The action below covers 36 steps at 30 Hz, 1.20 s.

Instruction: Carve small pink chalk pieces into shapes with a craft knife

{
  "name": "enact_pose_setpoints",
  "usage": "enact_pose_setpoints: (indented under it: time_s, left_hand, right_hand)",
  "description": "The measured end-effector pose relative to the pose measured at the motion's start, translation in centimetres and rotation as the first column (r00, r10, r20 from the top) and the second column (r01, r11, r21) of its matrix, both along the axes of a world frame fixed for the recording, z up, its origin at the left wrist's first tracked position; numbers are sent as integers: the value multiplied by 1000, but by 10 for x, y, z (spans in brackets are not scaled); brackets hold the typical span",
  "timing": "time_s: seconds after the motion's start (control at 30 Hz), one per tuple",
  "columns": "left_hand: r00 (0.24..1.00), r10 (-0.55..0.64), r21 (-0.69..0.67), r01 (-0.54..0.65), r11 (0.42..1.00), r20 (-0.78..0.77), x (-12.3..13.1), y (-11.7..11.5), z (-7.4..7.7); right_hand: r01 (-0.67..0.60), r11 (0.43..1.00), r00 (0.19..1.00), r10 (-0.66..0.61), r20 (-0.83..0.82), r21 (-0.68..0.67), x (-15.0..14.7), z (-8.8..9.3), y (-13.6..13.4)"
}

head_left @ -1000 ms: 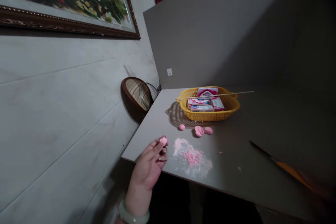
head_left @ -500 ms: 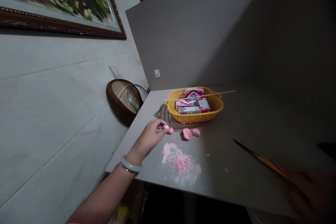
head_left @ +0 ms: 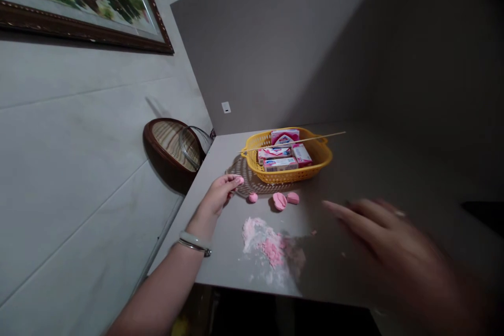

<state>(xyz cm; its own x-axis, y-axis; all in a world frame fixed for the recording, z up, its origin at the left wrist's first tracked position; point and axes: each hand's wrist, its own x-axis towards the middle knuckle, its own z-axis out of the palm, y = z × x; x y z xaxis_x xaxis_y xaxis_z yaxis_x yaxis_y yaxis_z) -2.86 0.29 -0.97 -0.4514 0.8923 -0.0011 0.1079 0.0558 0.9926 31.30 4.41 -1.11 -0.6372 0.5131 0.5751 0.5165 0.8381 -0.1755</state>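
Pink lumps (head_left: 280,201) and a patch of white powder streaked with pink (head_left: 262,241) mark the grey tabletop (head_left: 220,265) near its front edge, below a yellow lattice basket (head_left: 289,177) of pink-and-white boxes (head_left: 280,164).

Pink soft lumps: sm. ball (head_left: 253,197) alone, creased round pc. (head_left: 280,201), oval pc. (head_left: 293,198) just beside it; crumbly pink-white powder pile (head_left: 264,245) spread in front.

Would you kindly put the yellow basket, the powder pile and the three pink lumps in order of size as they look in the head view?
1. Yellow plastic basket
2. Powder pile
3. Creased pink lump
4. Oval pink lump and round pink lump, too alike to rank
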Motion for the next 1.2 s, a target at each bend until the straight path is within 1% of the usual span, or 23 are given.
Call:
enact_pose_setpoints:
  time_s: [0.03,0.07,0.1,0.13,0.2,0.3,0.37,0.47,0.6,0.7,0.83,0.9,0.97,1.0,1.03,1.07,1.1,1.13,1.2]
  left_hand:
    - [1000,16,8,-16,1000,20,-3,0,-1]
    - [999,35,20,-36,999,35,-5,0,-1]
    - [997,57,32,-58,998,47,-7,0,-2]
    - [995,78,45,-81,996,56,-8,0,-3]
    - [991,114,66,-118,991,70,-9,0,-4]
    - [986,141,82,-148,986,88,-8,2,-4]
    - [984,149,85,-158,984,96,-7,2,-4]
    - [983,151,91,-161,983,104,-5,2,-2]
    - [981,159,108,-171,979,112,-5,0,1]
    - [979,174,107,-186,977,108,-7,1,1]
    - [980,182,70,-187,980,81,-9,3,-1]
    - [981,181,49,-185,982,63,-11,2,-3]
    - [981,184,40,-186,982,52,-12,1,-2]
    - [981,189,43,-191,981,51,-13,0,-2]
    - [979,196,51,-199,979,52,-13,-1,0]
    - [977,205,64,-208,976,57,-14,-2,1]
    - [975,214,83,-219,972,65,-14,-3,4]
    - [972,223,107,-230,967,75,-15,-4,7]
    - [966,238,166,-253,953,105,-12,-9,15]
  right_hand:
    - [-74,997,994,73,78,2,-24,12,-3]
    - [-115,992,974,122,191,-43,-47,22,-4]
    - [-139,986,936,160,314,-89,-68,28,-5]
    - [-134,986,919,160,362,-95,-88,30,-3]
    - [-97,991,899,125,420,-89,-120,29,1]
    - [-58,994,858,98,505,-95,-151,19,7]
    - [-52,992,830,106,547,-113,-161,13,11]
    - [-63,988,812,134,568,-143,-168,10,15]
    - [-81,983,826,158,541,-163,-165,12,18]
    - [-118,974,829,204,520,-195,-163,10,19]
    - [-145,943,840,277,466,-299,-170,1,22]
    - [-145,911,859,309,408,-386,-174,-1,26]
    - [-157,851,878,352,323,-501,-175,4,27]
    - [-171,807,887,376,269,-565,-173,8,27]
    - [-193,750,892,403,205,-633,-170,14,26]
    - [-226,677,892,432,130,-700,-166,20,24]
    - [-267,588,887,460,43,-764,-160,27,21]
    - [-315,482,874,483,-52,-818,-154,33,17]
    - [-410,241,832,493,-253,-879,-139,43,7]
